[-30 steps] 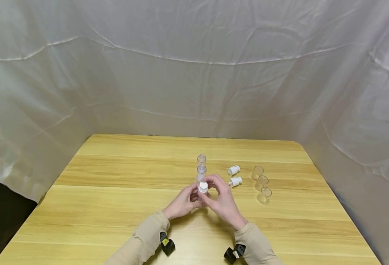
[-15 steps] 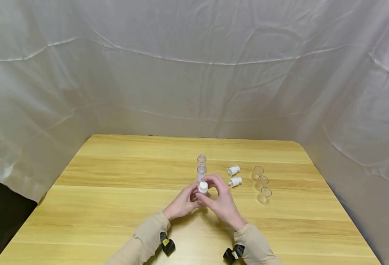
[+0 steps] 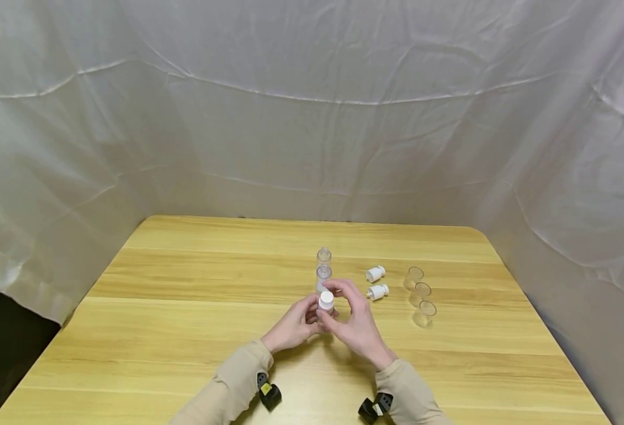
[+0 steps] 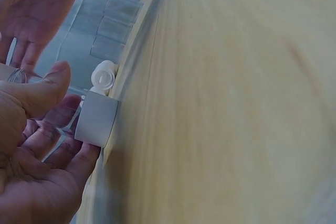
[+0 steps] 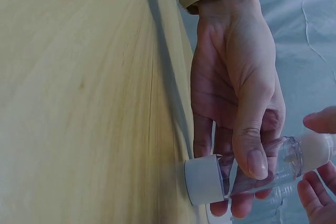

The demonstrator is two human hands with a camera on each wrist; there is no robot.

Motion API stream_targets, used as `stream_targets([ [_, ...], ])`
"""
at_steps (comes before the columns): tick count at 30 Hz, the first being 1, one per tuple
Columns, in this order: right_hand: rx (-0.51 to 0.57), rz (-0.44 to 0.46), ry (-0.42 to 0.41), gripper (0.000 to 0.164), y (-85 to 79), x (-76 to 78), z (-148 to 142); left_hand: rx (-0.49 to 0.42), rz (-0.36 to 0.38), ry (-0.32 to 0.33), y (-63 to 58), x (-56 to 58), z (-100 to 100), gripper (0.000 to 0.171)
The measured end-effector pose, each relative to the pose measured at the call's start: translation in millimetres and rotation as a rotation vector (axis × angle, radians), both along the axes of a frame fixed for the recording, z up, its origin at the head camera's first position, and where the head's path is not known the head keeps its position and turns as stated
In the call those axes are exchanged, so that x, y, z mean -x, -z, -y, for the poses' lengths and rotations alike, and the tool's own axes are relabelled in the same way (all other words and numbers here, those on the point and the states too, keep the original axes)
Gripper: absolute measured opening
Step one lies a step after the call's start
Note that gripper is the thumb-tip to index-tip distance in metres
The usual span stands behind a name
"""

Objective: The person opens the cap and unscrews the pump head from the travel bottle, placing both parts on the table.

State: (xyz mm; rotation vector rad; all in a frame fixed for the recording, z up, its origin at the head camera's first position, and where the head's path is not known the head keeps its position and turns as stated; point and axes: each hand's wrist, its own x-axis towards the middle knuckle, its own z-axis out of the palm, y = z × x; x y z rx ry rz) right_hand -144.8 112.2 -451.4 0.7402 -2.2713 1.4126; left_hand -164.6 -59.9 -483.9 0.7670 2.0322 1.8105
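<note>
My left hand (image 3: 292, 326) grips a small clear bottle (image 5: 284, 162) between thumb and fingers. The bottle stands upright, its white base (image 5: 203, 180) at or close to the tabletop. On its top sits a white pump head (image 3: 326, 300). My right hand (image 3: 359, 327) has its thumb and fingers curled round that pump head from the right side. In the left wrist view, my left thumb and palm hide most of the bottle, while its white base (image 4: 97, 119) shows below the fingers.
Two more clear bottles (image 3: 323, 258) stand just beyond my hands. Two white pump heads (image 3: 378, 291) lie on their sides to the right. Farther right is a row of three clear caps (image 3: 422, 313). The wooden table (image 3: 184, 330) is bordered by pale curtains.
Both hands stay in nearly the same place on the bottle. Only the right hand's fingers and thumb shift very slightly around the pump head.
</note>
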Motion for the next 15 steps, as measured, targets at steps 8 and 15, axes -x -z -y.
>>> stream_targets([
  [8,0.071,0.026,-0.014,0.039,0.7,0.3,1.4,0.021,0.002,-0.013,0.1,-0.5,0.0,0.046],
  [15,0.034,-0.002,-0.047,0.047,1.3,-0.3,0.4,-0.005,-0.005,0.002,0.0,-0.4,0.2,0.048],
])
